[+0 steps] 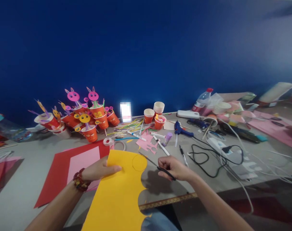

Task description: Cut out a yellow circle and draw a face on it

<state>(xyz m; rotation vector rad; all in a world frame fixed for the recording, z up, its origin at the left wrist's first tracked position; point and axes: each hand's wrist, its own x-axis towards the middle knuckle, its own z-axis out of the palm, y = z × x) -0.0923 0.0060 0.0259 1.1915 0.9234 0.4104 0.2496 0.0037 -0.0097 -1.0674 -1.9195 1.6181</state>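
The left hand (99,170) pinched the yellow sheet (119,192) at its far left edge, thumb on top, other fingers hidden beneath. The right hand (173,168) was curled around the scissors (153,163), blades beside a drawn circle (139,163). The sheet was near, right of red paper (55,170); the glue gun (184,131) lay far right.

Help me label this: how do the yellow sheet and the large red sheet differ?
The yellow sheet is held in the left hand; the large red sheet lies on the table. The yellow sheet has scallops along its right edge; the large red sheet's visible edges look straight. Both are thin sheets.
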